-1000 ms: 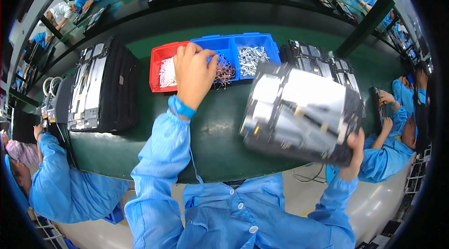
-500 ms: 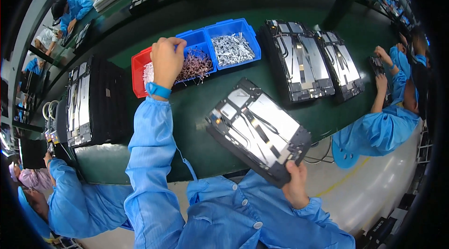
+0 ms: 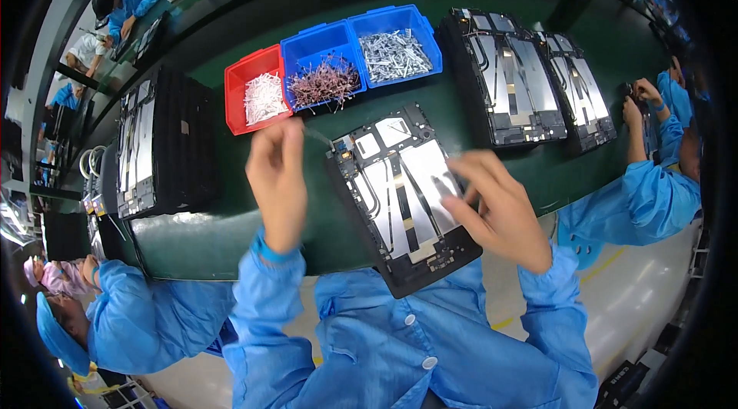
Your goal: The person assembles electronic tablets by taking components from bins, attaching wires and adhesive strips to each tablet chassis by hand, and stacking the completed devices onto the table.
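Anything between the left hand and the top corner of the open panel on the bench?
Nothing visible. The left hand sits just left of the open panel, pinching a thin pale piece that points at its top-left corner; only bare green bench lies between. The right hand already rests on the panel's right side.

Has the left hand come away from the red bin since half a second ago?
Yes. The left hand has pulled back from the red bin toward the person, now near the top-left corner of the open panel on the green table.

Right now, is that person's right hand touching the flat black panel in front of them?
Touching. The head view shows the right hand with its fingers resting on the black panel.
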Available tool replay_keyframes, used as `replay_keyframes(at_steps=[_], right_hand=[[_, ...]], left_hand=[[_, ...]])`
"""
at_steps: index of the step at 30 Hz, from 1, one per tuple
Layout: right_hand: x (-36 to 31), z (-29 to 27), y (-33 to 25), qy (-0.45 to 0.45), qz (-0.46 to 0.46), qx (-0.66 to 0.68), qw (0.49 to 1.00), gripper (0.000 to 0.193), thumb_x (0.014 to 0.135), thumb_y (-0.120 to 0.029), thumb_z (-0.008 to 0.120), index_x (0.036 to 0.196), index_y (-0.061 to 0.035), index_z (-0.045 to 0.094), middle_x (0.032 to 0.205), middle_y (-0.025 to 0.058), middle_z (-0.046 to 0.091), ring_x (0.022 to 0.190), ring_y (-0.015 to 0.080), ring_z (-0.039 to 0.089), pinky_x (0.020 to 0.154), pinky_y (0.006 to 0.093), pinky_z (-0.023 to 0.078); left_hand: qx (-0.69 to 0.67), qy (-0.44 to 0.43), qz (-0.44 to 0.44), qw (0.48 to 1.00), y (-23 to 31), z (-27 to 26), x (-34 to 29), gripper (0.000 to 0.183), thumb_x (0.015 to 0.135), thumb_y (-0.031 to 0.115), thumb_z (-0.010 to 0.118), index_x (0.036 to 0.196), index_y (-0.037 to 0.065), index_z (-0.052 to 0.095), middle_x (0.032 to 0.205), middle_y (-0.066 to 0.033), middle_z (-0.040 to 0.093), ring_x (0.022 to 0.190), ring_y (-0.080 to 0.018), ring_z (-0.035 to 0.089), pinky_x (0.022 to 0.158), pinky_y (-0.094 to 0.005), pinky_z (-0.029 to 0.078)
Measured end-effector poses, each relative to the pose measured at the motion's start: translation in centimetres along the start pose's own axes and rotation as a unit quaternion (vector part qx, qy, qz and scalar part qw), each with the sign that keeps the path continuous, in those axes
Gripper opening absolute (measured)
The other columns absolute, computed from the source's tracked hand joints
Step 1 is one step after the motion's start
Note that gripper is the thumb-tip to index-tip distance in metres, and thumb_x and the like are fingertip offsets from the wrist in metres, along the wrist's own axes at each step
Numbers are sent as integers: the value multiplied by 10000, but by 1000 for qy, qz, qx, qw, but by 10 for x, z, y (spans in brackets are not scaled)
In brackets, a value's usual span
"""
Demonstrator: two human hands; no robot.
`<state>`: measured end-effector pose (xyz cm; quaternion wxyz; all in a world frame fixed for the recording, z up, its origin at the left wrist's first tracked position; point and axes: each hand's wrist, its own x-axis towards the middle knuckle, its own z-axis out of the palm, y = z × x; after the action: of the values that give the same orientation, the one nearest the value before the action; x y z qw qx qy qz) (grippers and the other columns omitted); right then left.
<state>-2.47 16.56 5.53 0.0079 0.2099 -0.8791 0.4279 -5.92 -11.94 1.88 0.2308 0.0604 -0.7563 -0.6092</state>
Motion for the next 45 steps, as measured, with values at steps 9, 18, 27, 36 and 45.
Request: replay_keyframes(at_steps=[9, 18, 27, 36, 45], right_hand=[[102, 51, 24, -112, -21, -215, 970, 458, 952, -416, 574, 1265, -82, 588, 1151, 296, 548, 717, 441, 666, 649, 477, 558], [67, 62, 25, -38, -52, -288, 956, 402, 962, -395, 564, 1114, -25, 598, 992, 236, 577, 571, 381, 652, 474, 441, 524], [67, 48, 3, 57, -47, -284, 956, 373, 923, -339, 634, 1160, -54, 601, 1101, 162, 592, 636, 313, 673, 490, 387, 525], [43, 77, -13, -71, -104, 156, 980, 197, 827, -161, 746, 959, -26, 690, 835, 98, 657, 650, 257, 634, 549, 347, 496], [46, 77, -10, -31, -148, 121, 981, 84, 791, -69, 721, 861, -50, 678, 770, 47, 616, 559, 196, 595, 479, 315, 468]], left_hand=[[-25, -50, -86, 995, -2, 23, -129, 62, 957, 87, 607, 980, 36, 634, 1534, -228, 321, 1381, -291, 375, 1101, -376, 317], [-53, -37, -83, 994, -9, 35, -125, 69, 940, 124, 645, 962, 58, 652, 1528, -254, 334, 1368, -321, 374, 1087, -387, 321], [-74, -43, -51, 995, -5, 10, -94, 69, 926, 29, 645, 988, 0, 658, 1195, -135, 559, 1111, -206, 537, 965, -318, 423], [-149, -77, -29, 985, -6, 2, -84, 68, 923, 13, 657, 982, -21, 656, 1025, -70, 584, 906, -122, 579, 788, -245, 484], [173, -72, 177, 966, -1, -5, -77, 126, 819, 1, 735, 925, 23, 672, 895, -95, 609, 816, -222, 590, 687, -303, 480]])
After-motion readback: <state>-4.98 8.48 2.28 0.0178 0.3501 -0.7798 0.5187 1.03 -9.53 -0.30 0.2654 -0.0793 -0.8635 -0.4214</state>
